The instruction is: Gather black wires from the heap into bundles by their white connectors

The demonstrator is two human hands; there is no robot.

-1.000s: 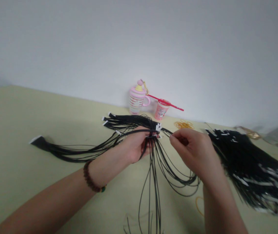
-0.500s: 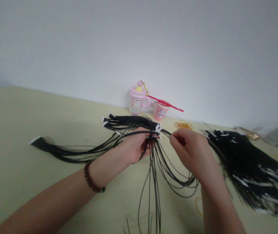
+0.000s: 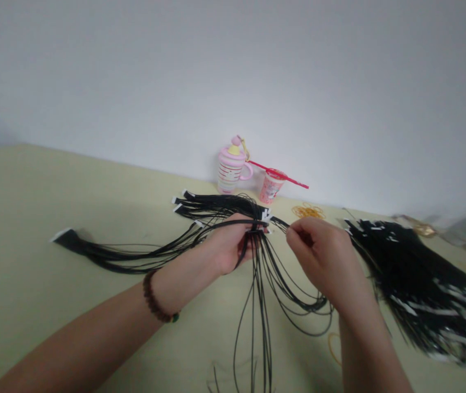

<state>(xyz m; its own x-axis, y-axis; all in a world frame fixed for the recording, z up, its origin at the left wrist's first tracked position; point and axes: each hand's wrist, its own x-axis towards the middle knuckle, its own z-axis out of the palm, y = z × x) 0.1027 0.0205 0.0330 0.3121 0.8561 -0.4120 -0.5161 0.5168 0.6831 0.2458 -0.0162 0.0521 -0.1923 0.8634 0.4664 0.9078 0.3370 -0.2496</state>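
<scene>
In the middle of the head view my left hand [image 3: 233, 245] is closed round a bundle of thin black cables [image 3: 263, 273], whose loose lengths hang down and loop to the right. White connectors [image 3: 266, 215] stick out at the top of that grip. My right hand [image 3: 318, 251] pinches black strands that run across from the bundle; its fingertips hide their ends. Beneath and left of my left forearm another length of black cables [image 3: 114, 259] stretches to a white-tipped end. More white-ended black cables [image 3: 216, 203] lie just behind my left hand.
At the right lies a large pile of black cables with white ends [image 3: 417, 278]. Against the wall stand a pink lidded mug [image 3: 228, 172] and a small pink cup [image 3: 271, 188] with a red stick across it. Yellow rubber bands [image 3: 307, 210] lie near the cup.
Almost nothing differs. Both hands keep their hold on the cables, and the whole view has shifted very slightly.
</scene>
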